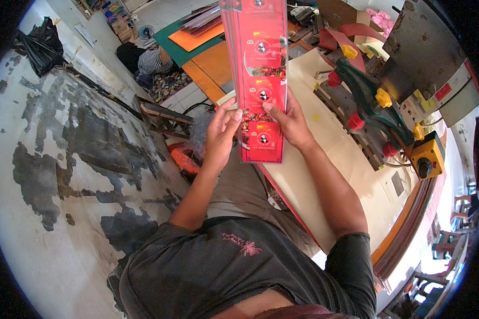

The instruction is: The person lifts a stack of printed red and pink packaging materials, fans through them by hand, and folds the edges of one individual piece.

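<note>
Both my hands hold up a long stack of red printed sheets (262, 116) that look plastic-covered. My left hand (221, 130) grips its left edge, thumb toward the front. On the right edge, my right hand (292, 119) is closed, with the thumb pressed on the printed face. The fingers behind the stack are partly hidden. The stack runs lengthwise away from me, its near end above my lap and its far end cut off by the picture's top edge. Red panels with small food pictures repeat along it.
To the right stands a dark green machine (370, 98) with yellow and red knobs, beside a yellow control box (427, 158). A cream-covered worktable (324, 138) lies beneath. Orange and green sheets (197, 40) lie at the far left of the stack. A peeling wall (85, 159) is on my left.
</note>
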The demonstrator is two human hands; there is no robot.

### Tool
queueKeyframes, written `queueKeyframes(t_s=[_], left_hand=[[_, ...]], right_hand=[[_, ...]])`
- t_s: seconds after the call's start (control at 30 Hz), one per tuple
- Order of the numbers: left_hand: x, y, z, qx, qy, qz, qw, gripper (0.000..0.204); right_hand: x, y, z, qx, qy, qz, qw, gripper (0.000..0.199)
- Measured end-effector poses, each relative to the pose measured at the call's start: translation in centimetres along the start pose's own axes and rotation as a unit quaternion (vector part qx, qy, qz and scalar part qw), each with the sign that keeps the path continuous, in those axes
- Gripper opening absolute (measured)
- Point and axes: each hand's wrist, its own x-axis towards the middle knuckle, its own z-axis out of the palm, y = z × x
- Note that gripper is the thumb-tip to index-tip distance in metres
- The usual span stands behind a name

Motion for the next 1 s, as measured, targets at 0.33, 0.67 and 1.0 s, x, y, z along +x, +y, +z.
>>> queueKeyframes(t_s=[0.33,0.67,1.0], left_hand=[[3.0,0.2,3.6,-0.043,0.0,0.11,0.993,0.051],[4.6,1.6,3.7,0.009,-0.036,0.215,0.976,0.033],[5.2,4.1,6.0,-0.006,-0.064,0.232,0.971,0.033]], right_hand=[[0.3,-2.8,0.5,-0.088,0.01,-0.091,0.992,0.058],[1.1,-4.5,0.5,-0.096,0.004,-0.144,0.985,0.055],[-0.3,-4.9,1.8,-0.084,0.036,-0.158,0.983,0.046]])
